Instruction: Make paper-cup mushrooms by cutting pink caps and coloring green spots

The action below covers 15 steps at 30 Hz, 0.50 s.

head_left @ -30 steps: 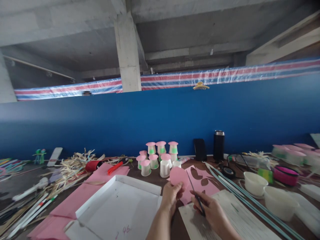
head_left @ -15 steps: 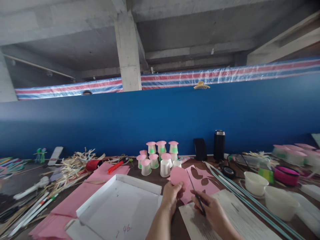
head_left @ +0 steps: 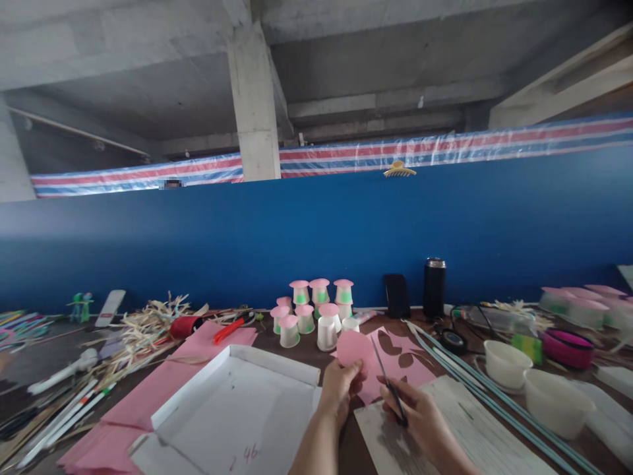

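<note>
**Workbench record: pink paper disc under the scissors**

Left hand [head_left: 340, 389]: fingers closed on the lower edge of a pink paper disc [head_left: 354, 348], held upright above the table, just in front of the cluster of cups.

Right hand [head_left: 418, 412]: wrapped around the handles of a pair of scissors [head_left: 388, 382]; the thin blades point up and away, their tips at the right edge of the disc. Whether the blades are apart or together cannot be made out.

Change from the earlier pictures: very little. Both hands keep the same grasp, and the disc stands in the same spot. The scissors lie at almost the same slant as half a second ago; the right hand has shifted only a trace. Nothing else on the table has moved.

Beneath the hands: a pink sheet with cut-out holes [head_left: 403, 361], lying flat behind the disc, and a pale worn board [head_left: 475, 429] under the right wrist.

Left of the hands: an open white shallow box [head_left: 237, 409], resting on larger pink sheets [head_left: 148, 396].

Behind: small white cups with pink tops [head_left: 316, 310], grouped close together; a black flask [head_left: 434, 288] upright against the blue wall [head_left: 198, 244], with a dark phone [head_left: 395, 295] leaning just beside it.

Right: two white bowls [head_left: 529, 379] near each other; long pale green rods [head_left: 475, 389] running between them and the board.

Far left: loose straw strips [head_left: 143, 330].
</note>
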Motion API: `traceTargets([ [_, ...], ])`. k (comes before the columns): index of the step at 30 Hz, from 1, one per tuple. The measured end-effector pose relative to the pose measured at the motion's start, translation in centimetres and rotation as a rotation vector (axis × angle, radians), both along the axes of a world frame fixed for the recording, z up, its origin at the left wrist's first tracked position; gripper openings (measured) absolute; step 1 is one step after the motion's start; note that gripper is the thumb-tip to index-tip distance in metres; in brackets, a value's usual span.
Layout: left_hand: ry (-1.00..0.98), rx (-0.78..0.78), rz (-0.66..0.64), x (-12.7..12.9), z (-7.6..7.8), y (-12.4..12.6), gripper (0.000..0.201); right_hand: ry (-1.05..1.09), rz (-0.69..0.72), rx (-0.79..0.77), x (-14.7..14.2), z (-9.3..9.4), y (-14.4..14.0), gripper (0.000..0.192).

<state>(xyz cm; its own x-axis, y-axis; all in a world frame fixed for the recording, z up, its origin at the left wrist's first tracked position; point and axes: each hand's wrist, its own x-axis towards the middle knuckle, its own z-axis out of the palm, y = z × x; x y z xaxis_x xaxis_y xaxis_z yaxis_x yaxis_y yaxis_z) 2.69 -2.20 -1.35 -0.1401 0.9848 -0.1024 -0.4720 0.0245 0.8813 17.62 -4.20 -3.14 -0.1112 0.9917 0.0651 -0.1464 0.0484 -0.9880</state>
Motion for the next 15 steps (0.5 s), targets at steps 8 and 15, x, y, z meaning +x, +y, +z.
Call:
traceTargets([
  [8,0.004,-0.001,-0.017,0.0,0.0,0.0,0.048,-0.022,-0.009,0.01,0.1,-0.1,0.1,0.052],
  [15,0.031,-0.007,-0.023,0.0,0.0,-0.1,0.048,-0.038,-0.017,0.004,0.0,1.0,-0.6,0.051],
])
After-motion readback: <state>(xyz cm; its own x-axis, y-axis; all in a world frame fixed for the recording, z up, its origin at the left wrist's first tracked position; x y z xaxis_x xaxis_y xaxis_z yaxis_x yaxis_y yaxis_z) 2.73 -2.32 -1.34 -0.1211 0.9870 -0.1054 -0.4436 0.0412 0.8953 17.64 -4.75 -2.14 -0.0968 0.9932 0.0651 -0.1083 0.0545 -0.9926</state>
